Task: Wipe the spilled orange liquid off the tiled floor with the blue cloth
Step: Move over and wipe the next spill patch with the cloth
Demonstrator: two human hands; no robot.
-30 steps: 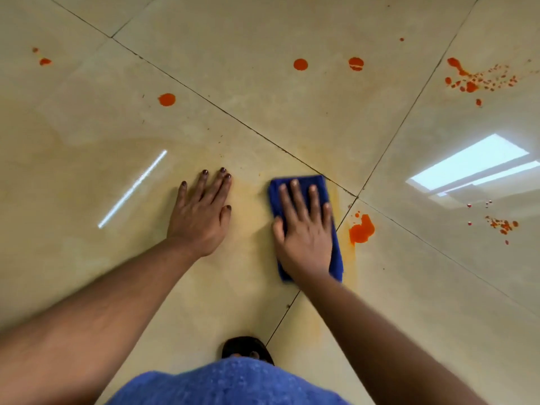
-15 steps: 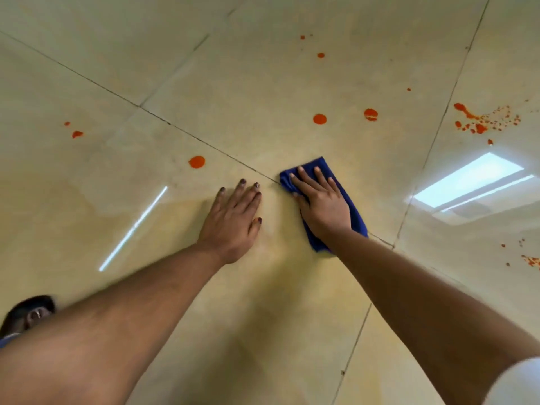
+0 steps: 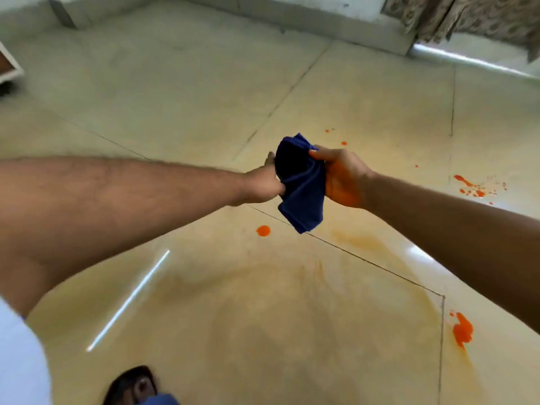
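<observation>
Now lifted clear of the glossy beige tiled floor (image 3: 204, 287): crumpled dark blue cloth (image 3: 302, 182), hanging bunched between both hands, lower corner dangling free. Left hand (image 3: 264, 185) gripping the cloth's left edge, fingers mostly hidden behind the fabric. Right hand (image 3: 342, 178) curled round the cloth's right side, thumb on top, palm stained orange. Below on the floor, round orange drop (image 3: 263, 230) just left of the cloth's dangling corner; larger orange splash (image 3: 462, 330) near the right forearm; scattered orange spatter (image 3: 473, 188) farther right. Faint orange smears across the tile under the arms. Dark sandal (image 3: 131, 384) at bottom edge
</observation>
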